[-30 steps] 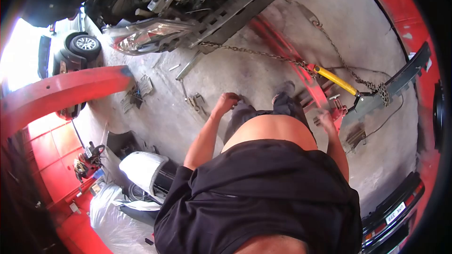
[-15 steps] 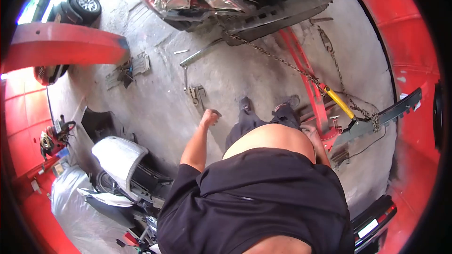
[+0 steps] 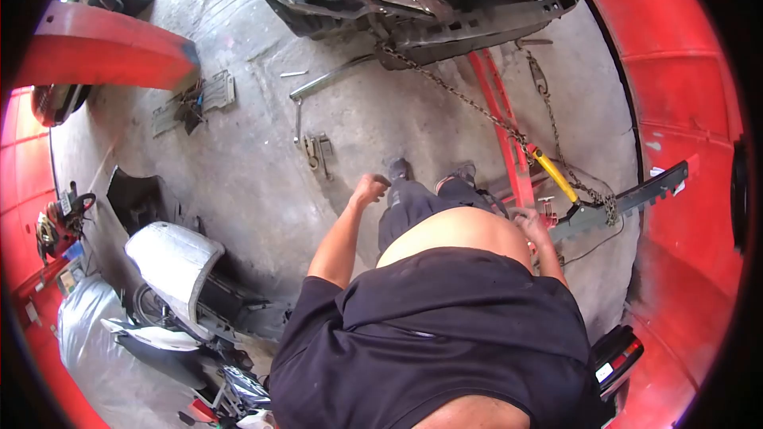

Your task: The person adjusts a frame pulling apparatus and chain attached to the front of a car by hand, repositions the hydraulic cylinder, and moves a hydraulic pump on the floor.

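My left hand [image 3: 369, 189] hangs beside my dark trousers, fingers loosely curled and apart, with nothing seen in it. My right hand [image 3: 532, 226] is at my other side, close to my bare waist; its fingers look loosely spread and I see nothing in them. Past the right hand, a yellow hydraulic ram [image 3: 555, 176] leans at an angle, with a rusty chain [image 3: 457, 94] running from it to the car front [image 3: 477, 32]. A red steel beam [image 3: 502, 123] lies on the floor under the chain. Neither hand touches these.
A long metal bar [image 3: 330, 78], and a clamp-like metal piece [image 3: 311, 152] lie on the concrete floor [image 3: 254, 159]. To the left are a red lift arm [image 3: 111, 48], a silver body panel [image 3: 171, 262] and a motorcycle [image 3: 163, 349]. A dark toothed beam [image 3: 636, 202] stands at right.
The view has shifted, with the floor things now further left and up. My right hand has come out from beside my waist and shows more. My left hand has swung slightly forward.
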Tool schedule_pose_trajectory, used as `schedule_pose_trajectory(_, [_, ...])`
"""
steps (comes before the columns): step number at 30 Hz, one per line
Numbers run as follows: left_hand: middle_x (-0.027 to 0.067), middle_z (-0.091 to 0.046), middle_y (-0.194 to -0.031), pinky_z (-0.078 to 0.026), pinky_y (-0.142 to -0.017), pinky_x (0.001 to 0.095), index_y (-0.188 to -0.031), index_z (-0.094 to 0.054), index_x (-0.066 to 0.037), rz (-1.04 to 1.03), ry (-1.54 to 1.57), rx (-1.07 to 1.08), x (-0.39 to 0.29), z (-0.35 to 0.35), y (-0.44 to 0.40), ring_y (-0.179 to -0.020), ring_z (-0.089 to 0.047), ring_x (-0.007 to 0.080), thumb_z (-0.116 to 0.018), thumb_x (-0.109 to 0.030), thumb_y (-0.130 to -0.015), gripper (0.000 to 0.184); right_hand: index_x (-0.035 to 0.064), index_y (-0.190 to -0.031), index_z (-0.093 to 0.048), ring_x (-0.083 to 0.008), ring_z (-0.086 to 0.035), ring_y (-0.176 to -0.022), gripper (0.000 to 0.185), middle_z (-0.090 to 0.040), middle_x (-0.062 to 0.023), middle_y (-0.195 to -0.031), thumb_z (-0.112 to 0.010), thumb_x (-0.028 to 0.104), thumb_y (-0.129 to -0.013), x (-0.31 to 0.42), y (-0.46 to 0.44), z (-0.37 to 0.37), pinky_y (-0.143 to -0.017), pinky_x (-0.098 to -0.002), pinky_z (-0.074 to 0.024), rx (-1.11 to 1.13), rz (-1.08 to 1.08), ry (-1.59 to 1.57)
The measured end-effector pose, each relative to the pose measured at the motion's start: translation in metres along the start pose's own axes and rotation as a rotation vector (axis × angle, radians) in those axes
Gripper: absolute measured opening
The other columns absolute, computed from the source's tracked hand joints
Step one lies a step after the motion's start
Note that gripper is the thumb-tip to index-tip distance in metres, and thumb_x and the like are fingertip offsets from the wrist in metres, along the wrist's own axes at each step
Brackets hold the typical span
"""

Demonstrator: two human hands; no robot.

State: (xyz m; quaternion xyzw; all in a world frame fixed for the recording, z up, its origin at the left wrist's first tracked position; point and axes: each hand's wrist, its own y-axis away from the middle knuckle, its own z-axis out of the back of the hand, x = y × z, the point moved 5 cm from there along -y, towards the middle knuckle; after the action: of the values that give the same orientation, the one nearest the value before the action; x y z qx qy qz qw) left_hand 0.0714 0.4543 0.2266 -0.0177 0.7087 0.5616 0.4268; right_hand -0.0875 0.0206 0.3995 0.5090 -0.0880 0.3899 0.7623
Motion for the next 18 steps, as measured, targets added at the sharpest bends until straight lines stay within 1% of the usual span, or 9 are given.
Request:
schedule_pose_trajectory(2, [0.0098,-0.069,-0.087,-0.055,-0.061,0.033,-0.099,-0.071,-0.004,-0.106,-0.046,0.041,-0.035,0.0,0.014,-0.076,-0.066,0.0185,-0.06,-0.015,-0.081,0.024,0.0013,-0.107,-0.066,-0.0142,-0.061,-0.071,0.031,-0.063,-0.0063,-0.077,-0.053,0.014,-0.083,0.031,0.01,0.007,-0.061,-0.0299,-0.0495,0.002,-0.064,-0.137])
schedule_pose_trajectory(5, [0.0112,-0.068,-0.097,-0.054,-0.071,0.0319,-0.104,-0.068,-0.001,-0.174,-0.133,0.191,-0.099,0.001,0.037,-0.085,-0.065,0.0189,-0.062,-0.023,-0.085,0.031,0.0027,-0.103,-0.067,-0.0126,-0.059,-0.07,0.028,-0.062,-0.0032,-0.074,-0.056,0.019,-0.084,0.091,0.025,0.023,-0.061,-0.0296,-0.0484,-0.054,0.168,-0.164])
schedule_pose_trajectory(8, [0.0086,-0.068,-0.091,-0.051,-0.073,0.0303,-0.103,-0.068,-0.001,-0.306,-0.251,0.346,-0.199,-0.001,0.092,-0.082,-0.063,0.0175,-0.063,-0.032,-0.087,0.035,0.0016,-0.096,-0.067,-0.0131,-0.058,-0.068,0.025,-0.063,-0.0032,-0.073,-0.059,0.022,-0.084,0.165,0.07,0.04,-0.063,-0.0295,-0.0479,-0.05,0.06,-0.18])
schedule_pose_trajectory(9, [0.0063,-0.067,-0.086,-0.048,-0.074,0.0303,-0.099,-0.069,-0.001,-0.342,-0.315,0.391,-0.228,-0.001,0.11,-0.079,-0.061,0.0164,-0.065,-0.038,-0.087,0.039,-0.0001,-0.093,-0.067,-0.014,-0.059,-0.069,0.023,-0.063,-0.0051,-0.074,-0.061,0.019,-0.083,0.186,0.086,0.047,-0.064,-0.0294,-0.0481,-0.025,0.116,-0.123])
schedule_pose_trajectory(11, [0.0063,-0.065,-0.087,-0.047,-0.075,0.0327,-0.092,-0.068,0.0,-0.516,-0.276,0.522,-0.28,-0.004,0.155,-0.083,-0.058,0.0173,-0.073,-0.037,-0.081,0.039,-0.0035,-0.087,-0.067,-0.0157,-0.062,-0.071,0.018,-0.064,-0.0088,-0.076,-0.063,0.012,-0.08,0.22,0.117,0.061,-0.064,-0.0292,-0.0485,0.032,0.229,-0.005])
schedule_pose_trajectory(14, [0.0091,-0.063,-0.089,-0.045,-0.077,0.0351,-0.086,-0.069,0.0,-0.791,-0.25,0.847,-0.341,-0.014,0.235,-0.087,-0.059,0.0221,-0.081,-0.037,-0.07,0.042,0.0021,-0.087,-0.069,-0.0211,-0.064,-0.073,0.018,-0.066,-0.0086,-0.08,-0.076,0.01,-0.072,0.265,0.171,0.074,-0.066,-0.0316,-0.0487,0.245,0.48,0.03])
schedule_pose_trajectory(15, [0.0107,-0.062,-0.087,-0.045,-0.077,0.036,-0.085,-0.069,0.0,-0.843,-0.295,0.915,-0.35,-0.016,0.259,-0.087,-0.059,0.0256,-0.083,-0.035,-0.066,0.042,0.0019,-0.087,-0.069,-0.0222,-0.064,-0.074,0.02,-0.067,-0.0089,-0.081,-0.078,0.008,-0.07,0.273,0.184,0.076,-0.066,-0.0321,-0.0489,0.299,0.538,-0.004])
schedule_pose_trajectory(17, [0.0111,-0.061,-0.084,-0.044,-0.073,0.0386,-0.084,-0.069,0.0,-1.003,-0.352,1.034,-0.362,-0.021,0.293,-0.083,-0.058,0.0287,-0.083,-0.034,-0.067,0.041,0.0015,-0.088,-0.069,-0.0244,-0.065,-0.076,0.026,-0.067,-0.0094,-0.082,-0.081,0.006,-0.066,0.28,0.205,0.081,-0.066,-0.0329,-0.0492,0.397,0.655,-0.066])
schedule_pose_trajectory(18, [0.0113,-0.06,-0.085,-0.044,-0.072,0.0387,-0.083,-0.068,0.0,-1.022,-0.417,1.035,-0.365,-0.021,0.303,-0.083,-0.058,0.0292,-0.081,-0.031,-0.069,0.037,0.0,-0.089,-0.069,-0.0239,-0.065,-0.075,0.029,-0.067,-0.0094,-0.082,-0.083,0.009,-0.065,0.275,0.211,0.081,-0.065,-0.033,-0.0494,0.405,0.686,-0.086])
